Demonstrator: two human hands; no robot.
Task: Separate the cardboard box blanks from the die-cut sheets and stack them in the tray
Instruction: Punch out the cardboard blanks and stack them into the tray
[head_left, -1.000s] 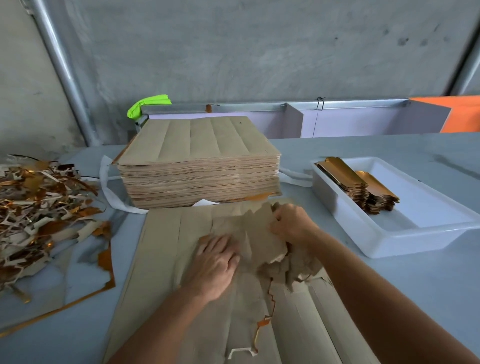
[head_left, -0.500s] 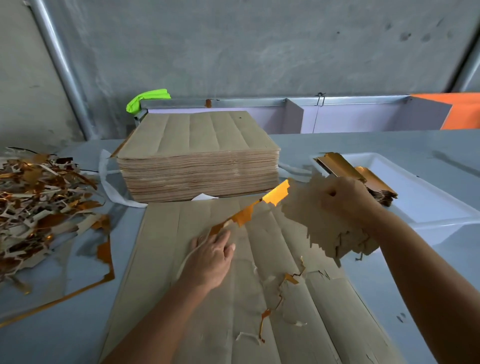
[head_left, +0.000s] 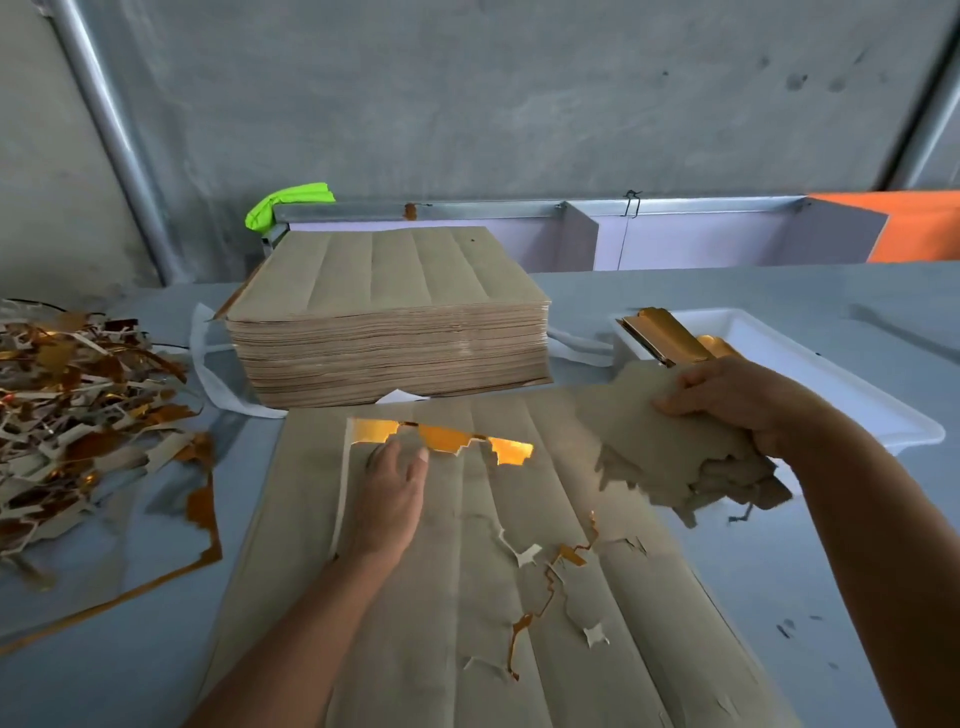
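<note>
A grey counter (head_left: 779, 291) carries the work, seen from the head camera. At 12 o'clock sits 1 tall stack of uncut die-cut sheets (head_left: 389, 317); at 9 o'clock lies 1 heap of gold-and-white offcuts (head_left: 78, 415). Spread at 6 o'clock, the working sheets (head_left: 467, 597) run with their long axis from near edge to far edge, with a torn gap along the top showing gold beneath. The white tray (head_left: 831, 384) stands at 2 o'clock and already holds 2 short stacks of gold-faced blanks (head_left: 670, 338).

The right hand (head_left: 737, 400) grips 1 thick wad of freed box blanks (head_left: 685, 447), fingers curled over its top edge, held in the air at the tray's near-left corner. The left hand (head_left: 395, 483) lies flat with fingers straight, pressing the working sheets just below the torn gap.

The tray lies toward 1 o'clock from the wad, close by, and the right hand is plainly the nearer one. The wad probably needs turning to match the stacks' long axis, which runs toward 11 o'clock.
</note>
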